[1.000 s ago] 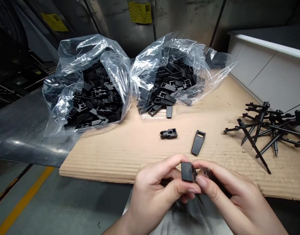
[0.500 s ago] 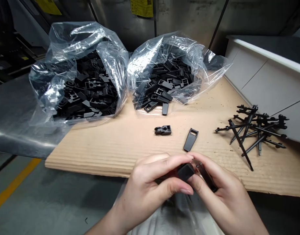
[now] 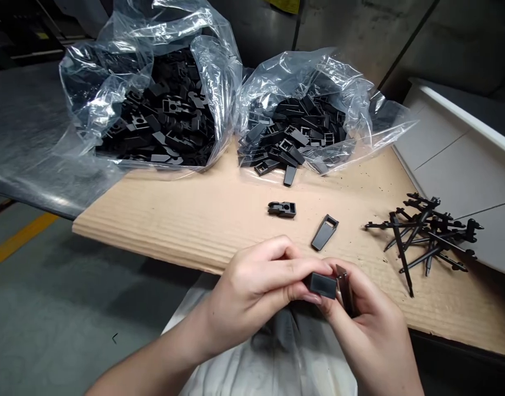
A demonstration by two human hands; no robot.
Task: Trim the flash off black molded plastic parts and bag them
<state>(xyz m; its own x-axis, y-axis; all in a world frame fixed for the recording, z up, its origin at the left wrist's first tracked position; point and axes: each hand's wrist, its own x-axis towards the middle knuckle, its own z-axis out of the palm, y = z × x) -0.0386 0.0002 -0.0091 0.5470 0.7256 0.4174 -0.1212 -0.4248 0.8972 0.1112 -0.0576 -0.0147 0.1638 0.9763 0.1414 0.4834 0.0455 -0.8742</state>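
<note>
Above the cardboard's front edge, my left hand (image 3: 264,286) is closed, pinching a small black rectangular plastic part (image 3: 323,285) between thumb and fingers. My right hand (image 3: 370,319) meets it from the other side, its thumb by the part's lower edge. Curled in the right fingers is a slim, dark, shiny piece (image 3: 345,291), its kind mostly hidden. Just beyond the hands lies a tapered black plastic piece (image 3: 325,233) with a square opening at one end. A black jointed clip-like part (image 3: 282,209) rests to its left.
Two clear plastic bags (image 3: 219,99) (image 3: 272,71) full of black parts stand at the back of the cardboard (image 3: 173,214). To the right is a pile of thin black plastic sprues (image 3: 425,236), beside a white-edged bin (image 3: 454,126). A metal surface (image 3: 25,126) extends left.
The view has shifted. The black part between my hands has turned, so its flat long face now shows. My left hand still pinches it, and both hands stay close together.
</note>
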